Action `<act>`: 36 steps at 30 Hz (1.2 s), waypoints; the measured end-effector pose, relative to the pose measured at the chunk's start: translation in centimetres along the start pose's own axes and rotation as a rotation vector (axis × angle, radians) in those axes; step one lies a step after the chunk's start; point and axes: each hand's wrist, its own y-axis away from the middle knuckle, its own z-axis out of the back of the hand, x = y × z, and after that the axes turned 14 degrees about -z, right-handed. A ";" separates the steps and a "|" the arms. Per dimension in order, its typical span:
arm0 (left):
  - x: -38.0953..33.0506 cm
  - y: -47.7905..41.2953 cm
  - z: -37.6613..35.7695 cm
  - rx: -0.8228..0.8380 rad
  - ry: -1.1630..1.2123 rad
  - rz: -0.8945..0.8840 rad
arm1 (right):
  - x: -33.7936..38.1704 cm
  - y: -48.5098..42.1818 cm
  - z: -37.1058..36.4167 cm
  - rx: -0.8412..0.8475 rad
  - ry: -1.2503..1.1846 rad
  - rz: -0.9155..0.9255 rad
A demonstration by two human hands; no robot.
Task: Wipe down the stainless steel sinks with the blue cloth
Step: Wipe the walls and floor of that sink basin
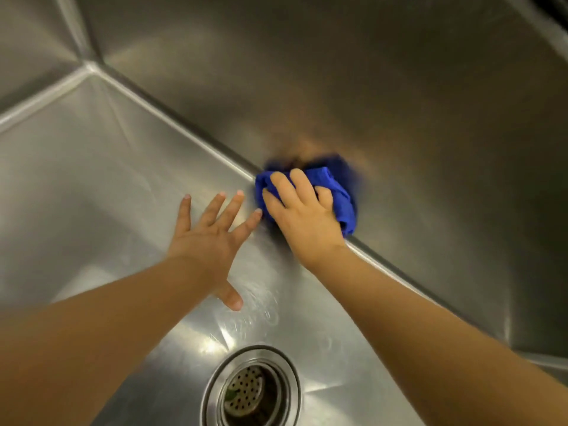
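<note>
The blue cloth lies bunched in the seam where the floor of the sink meets its side wall, well beyond the drain and a little to the right of it. The right hand covers the cloth from above. Its fingers are bent over the bundle and the thumb is tucked into the folds, so it grips the cloth and presses it on the steel. The left hand is also beyond the drain, just left of the cloth, with all fingers straight and spread, flat on the sink floor and holding nothing. One fingertip comes very near the cloth, but I cannot tell if it touches. The cloth looks soft and light, without stiffness, so I judge it will unfold and slip away if only an edge is held. It is better to take it as a thick wad under the palm. The steel looks smooth, with wet streaks between the drain and the hands, so the wad probably slides easily.
</note>
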 end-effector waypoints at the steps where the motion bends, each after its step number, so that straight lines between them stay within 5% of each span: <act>1: 0.1 0.0 0.0 0.006 0.004 -0.001 | -1.4 1.5 -0.5 -0.005 -0.017 0.019; 8: -0.4 0.2 0.6 0.025 0.000 0.001 | -6.0 5.0 2.1 0.182 -0.049 -0.053; 16: 2.0 1.9 1.2 -0.058 0.086 -0.076 | -2.2 -6.0 9.4 -0.452 -0.320 -0.383; 18: 4.8 2.4 2.1 -0.043 0.032 -0.079 | -1.0 -5.3 7.3 -0.409 -0.244 -0.357; 21: 9.4 3.2 3.2 0.016 -0.049 -0.040 | 0.7 -3.1 4.4 -0.138 -0.096 -0.171; 23: 11.9 3.8 3.5 0.056 -0.087 -0.019 | 1.3 -3.1 5.3 0.014 -0.140 -0.207; 25: 13.4 4.4 3.6 0.097 -0.121 -0.015 | 1.1 -4.2 7.4 -0.014 -0.217 -0.303; 31: 13.8 4.1 5.0 0.108 -0.130 -0.071 | -1.3 -7.6 13.0 -0.474 -0.275 -0.575; 36: 13.0 2.4 5.3 0.181 -0.122 -0.086 | -0.9 -4.1 8.5 -0.241 -0.183 -0.403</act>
